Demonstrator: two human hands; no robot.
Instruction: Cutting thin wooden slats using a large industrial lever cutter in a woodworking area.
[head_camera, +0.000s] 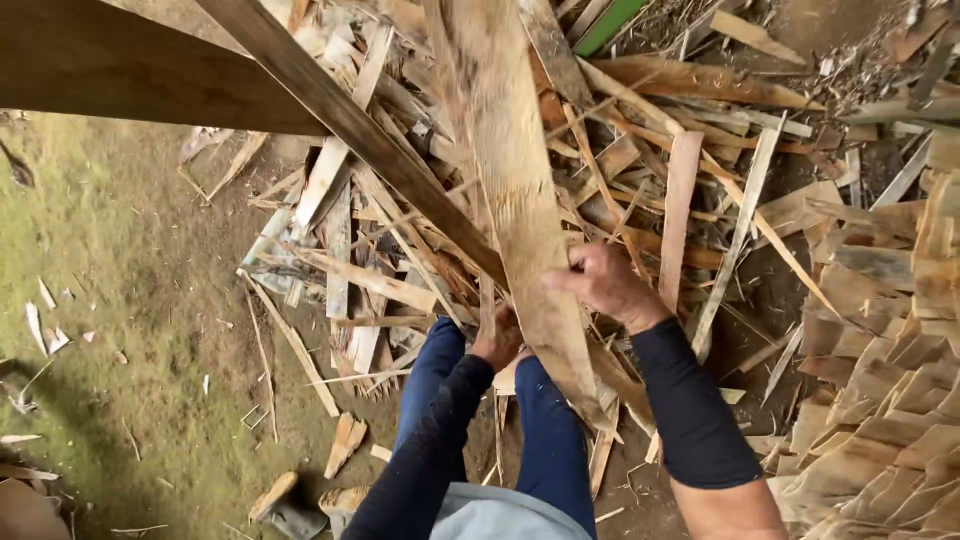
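Observation:
I look down at a long, thin sheet of pale wood veneer (515, 190) that runs from the top of the view down between my legs. My right hand (600, 282) grips its right edge about mid-length. My left hand (497, 340) holds the sheet lower down, partly hidden behind it, beside a dark wooden beam (350, 125) that slants across from the upper left. My arms are in dark sleeves, my legs in blue trousers.
A heap of veneer strips and offcuts (690, 180) covers the ground ahead. Stacked veneer pieces (880, 400) rise at the right. Mossy dirt ground (120, 300) with scattered chips lies at the left. A green strip (610, 25) lies at the top.

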